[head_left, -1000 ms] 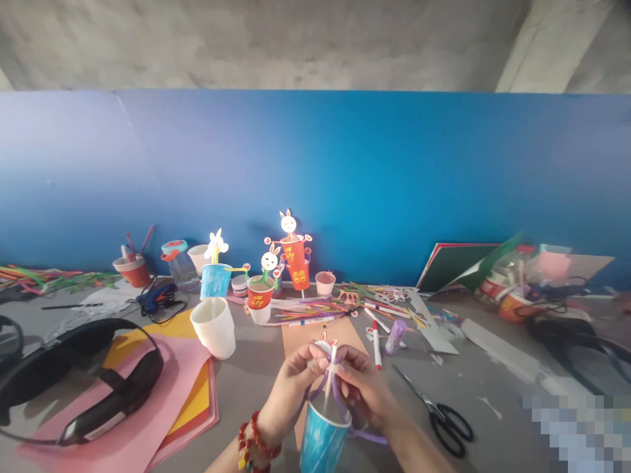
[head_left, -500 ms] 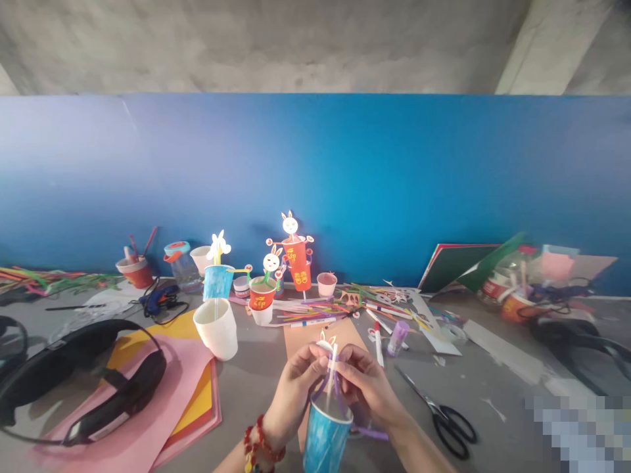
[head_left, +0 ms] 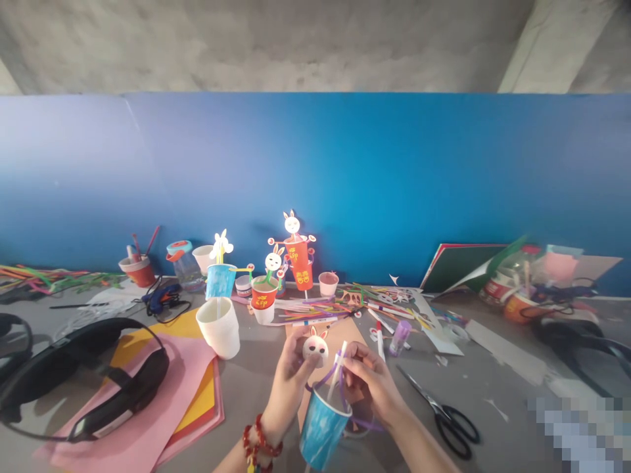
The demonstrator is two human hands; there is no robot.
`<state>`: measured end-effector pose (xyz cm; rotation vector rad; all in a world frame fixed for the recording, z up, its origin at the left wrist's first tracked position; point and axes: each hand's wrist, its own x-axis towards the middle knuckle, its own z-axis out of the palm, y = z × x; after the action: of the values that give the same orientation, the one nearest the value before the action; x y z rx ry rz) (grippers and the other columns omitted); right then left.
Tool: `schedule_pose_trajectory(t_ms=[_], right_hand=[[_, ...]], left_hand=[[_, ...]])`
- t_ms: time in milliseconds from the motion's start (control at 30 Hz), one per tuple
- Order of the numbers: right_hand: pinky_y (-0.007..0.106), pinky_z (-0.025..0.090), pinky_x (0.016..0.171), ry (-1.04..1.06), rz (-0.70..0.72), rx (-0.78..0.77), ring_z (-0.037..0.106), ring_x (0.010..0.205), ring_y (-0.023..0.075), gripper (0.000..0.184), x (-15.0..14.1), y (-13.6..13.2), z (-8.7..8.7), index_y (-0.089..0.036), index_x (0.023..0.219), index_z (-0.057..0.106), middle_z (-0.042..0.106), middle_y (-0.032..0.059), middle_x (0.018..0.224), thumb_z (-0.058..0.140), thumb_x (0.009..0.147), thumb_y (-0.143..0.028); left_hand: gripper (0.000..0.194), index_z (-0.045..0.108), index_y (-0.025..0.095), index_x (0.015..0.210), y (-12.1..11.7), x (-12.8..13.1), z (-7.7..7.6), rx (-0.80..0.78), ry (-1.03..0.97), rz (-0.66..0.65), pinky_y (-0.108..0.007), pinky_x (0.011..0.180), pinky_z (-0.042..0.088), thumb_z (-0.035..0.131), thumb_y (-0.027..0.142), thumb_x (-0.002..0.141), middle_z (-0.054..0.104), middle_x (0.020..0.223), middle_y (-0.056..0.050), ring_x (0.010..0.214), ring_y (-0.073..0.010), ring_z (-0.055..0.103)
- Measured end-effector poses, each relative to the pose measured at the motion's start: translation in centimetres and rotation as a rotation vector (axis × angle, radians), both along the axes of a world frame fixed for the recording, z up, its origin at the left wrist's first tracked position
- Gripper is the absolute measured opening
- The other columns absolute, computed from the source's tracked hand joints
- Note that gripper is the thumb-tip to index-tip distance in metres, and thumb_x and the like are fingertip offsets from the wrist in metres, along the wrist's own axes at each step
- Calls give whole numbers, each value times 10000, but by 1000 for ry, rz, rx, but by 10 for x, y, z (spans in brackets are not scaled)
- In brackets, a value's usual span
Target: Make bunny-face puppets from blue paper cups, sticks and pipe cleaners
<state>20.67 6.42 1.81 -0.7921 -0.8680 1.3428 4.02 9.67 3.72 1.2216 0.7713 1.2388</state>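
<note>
My left hand (head_left: 288, 381) is closed on a small white paper rabbit face (head_left: 315, 346), lifted just above a blue paper cup (head_left: 321, 427). My right hand (head_left: 372, 384) pinches a white straw (head_left: 339, 364) and a purple pipe cleaner (head_left: 329, 374) that stick up out of the cup. The cup tilts between my two wrists, low in the middle of the view. A red bead bracelet (head_left: 259, 447) circles my left wrist.
Black scissors (head_left: 444, 414) lie right of my hands. A white cup (head_left: 219, 326), pink and yellow paper (head_left: 162, 387) and black headphones (head_left: 98, 381) are to the left. Finished rabbit cups (head_left: 298, 259), markers (head_left: 379, 325) and a purple glue stick (head_left: 398, 336) line the blue wall.
My left hand pulled the rabbit face away from the straw toward the left and turned it to face me. The right hand kept its hold on the straw and pipe cleaner.
</note>
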Motion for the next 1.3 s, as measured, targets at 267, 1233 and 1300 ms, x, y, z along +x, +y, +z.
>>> schedule_pose_trajectory(t_ms=[267,1233,1300], right_hand=[[160,374,482,-56,-13,-12,491,475,66,325,0,-1,3,-182,706,610,569,-57,540,832,723,-419],[213,440,509,-182,-28,14,556,501,106,315,4,3,-6,-193,753,657,632,-27,568,786,775,-480],[220,449,517,-204,-19,17,557,506,111,321,3,2,-3,-194,758,660,629,-27,574,781,775,-490]], left_hand=[[307,624,230,1079,0,0,-6,24,68,-1,-261,789,517,735,354,821,667,979,-9,871,-165,622],[187,704,201,939,-11,2,-1,256,341,-29,-272,722,478,578,338,923,644,914,-41,810,-195,629],[168,709,194,893,-10,2,0,290,395,-14,-262,690,459,601,322,908,634,865,-33,771,-186,614]])
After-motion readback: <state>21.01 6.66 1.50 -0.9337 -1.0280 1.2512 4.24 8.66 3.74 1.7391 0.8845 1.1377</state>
